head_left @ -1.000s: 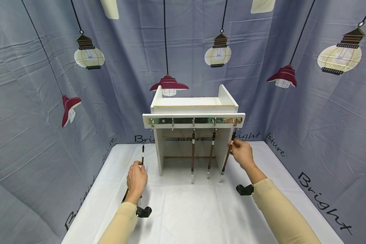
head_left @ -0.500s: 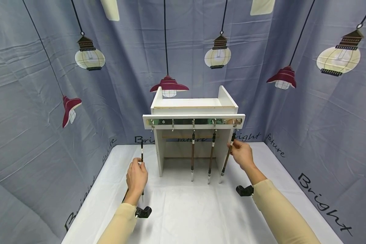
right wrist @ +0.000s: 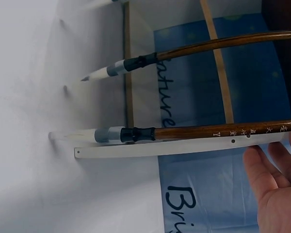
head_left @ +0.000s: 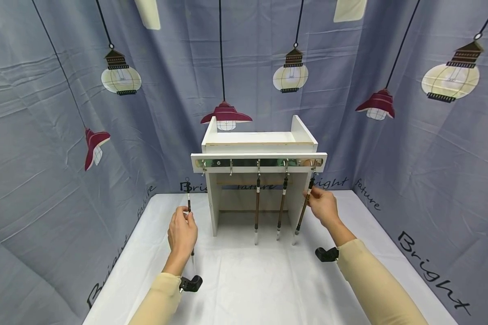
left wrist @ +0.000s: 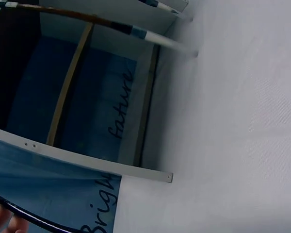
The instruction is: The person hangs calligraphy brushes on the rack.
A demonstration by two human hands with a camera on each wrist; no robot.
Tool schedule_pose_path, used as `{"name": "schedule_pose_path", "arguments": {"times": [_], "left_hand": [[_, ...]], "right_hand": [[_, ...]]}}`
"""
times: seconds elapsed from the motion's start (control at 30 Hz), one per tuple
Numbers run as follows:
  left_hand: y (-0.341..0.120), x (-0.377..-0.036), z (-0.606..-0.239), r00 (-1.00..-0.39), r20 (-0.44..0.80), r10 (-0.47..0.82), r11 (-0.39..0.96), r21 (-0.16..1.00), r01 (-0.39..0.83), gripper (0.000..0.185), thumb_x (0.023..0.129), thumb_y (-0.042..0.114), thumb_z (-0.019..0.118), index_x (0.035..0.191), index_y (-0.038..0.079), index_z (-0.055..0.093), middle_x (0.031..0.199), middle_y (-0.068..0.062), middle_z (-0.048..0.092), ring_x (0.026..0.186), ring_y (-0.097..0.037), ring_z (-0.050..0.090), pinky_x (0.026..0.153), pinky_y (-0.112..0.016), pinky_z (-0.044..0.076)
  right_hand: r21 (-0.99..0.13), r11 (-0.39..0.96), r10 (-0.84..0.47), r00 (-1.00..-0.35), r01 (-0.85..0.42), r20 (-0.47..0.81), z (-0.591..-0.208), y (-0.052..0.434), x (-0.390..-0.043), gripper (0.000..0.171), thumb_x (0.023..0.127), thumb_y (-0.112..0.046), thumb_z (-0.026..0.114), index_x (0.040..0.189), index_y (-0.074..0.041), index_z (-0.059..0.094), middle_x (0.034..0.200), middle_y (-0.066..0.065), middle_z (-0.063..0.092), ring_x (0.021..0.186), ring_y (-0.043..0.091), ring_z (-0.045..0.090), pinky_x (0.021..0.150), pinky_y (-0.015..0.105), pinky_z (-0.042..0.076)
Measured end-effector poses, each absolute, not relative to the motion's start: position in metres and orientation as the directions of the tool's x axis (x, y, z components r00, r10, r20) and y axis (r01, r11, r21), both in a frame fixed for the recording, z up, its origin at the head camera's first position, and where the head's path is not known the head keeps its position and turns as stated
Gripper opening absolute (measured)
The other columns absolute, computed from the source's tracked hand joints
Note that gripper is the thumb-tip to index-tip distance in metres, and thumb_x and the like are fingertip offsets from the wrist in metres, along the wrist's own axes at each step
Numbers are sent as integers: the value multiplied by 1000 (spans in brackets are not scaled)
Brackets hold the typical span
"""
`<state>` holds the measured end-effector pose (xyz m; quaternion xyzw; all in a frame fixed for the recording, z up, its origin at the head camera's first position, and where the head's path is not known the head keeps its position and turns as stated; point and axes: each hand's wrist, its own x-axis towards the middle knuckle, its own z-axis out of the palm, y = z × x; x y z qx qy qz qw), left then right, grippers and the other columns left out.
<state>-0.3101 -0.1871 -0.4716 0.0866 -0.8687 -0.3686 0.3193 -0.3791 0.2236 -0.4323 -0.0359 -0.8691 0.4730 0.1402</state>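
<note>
In the head view, my left hand [head_left: 182, 231] pinches a dark calligraphy brush [head_left: 189, 203] left of the white rack. Its hanging loop points up and its pale tip down. The left wrist view shows only part of its glossy black handle [left wrist: 34, 216] at the fingers. My right hand [head_left: 323, 203] pinches the handle of the rightmost brush [head_left: 304, 208], which hangs tilted from the end hook. In the right wrist view, that brush's brown handle [right wrist: 199, 131] bears white characters. Two more brushes, a middle one [head_left: 257, 203] and another [head_left: 282, 205], hang from hooks between the hands.
The white wooden rack [head_left: 260, 147] stands at the back of the table [head_left: 244, 280], with a mirrored hook strip across its front. Its two left hooks, including the second hook [head_left: 231, 167], bear nothing. A patterned curtain [head_left: 171, 90] surrounds the table.
My left hand has risen slightly with its brush, whose top now leans a little left. A dark stick beside the left wrist has gone from sight. The right hand has barely moved.
</note>
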Motion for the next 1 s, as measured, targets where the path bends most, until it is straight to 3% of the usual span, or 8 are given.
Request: {"name": "schedule_pose_path", "arguments": {"times": [0.4,1.0], "left_hand": [[-179,-301,-453,-744,555,-371,698,696,171,23,105,17,58,124,4,62,99,-13,68,78,-29,65,63,-43,48],[-167,-288,-438,-698,623,-353,703,669,241,20,104,14,60,121,4,63,95,-11,67,80,-28,66,65,-43,49]], "right_hand": [[-832,546,183,-957,-93,227,-433,225,-381,49,105,-24,63,145,3,56,133,28,65,112,40,72,97,50,56],[-826,560,193,-958,-72,214,-431,223,-379,44,105,-24,61,141,1,60,132,27,67,110,40,73,93,49,59]]}}
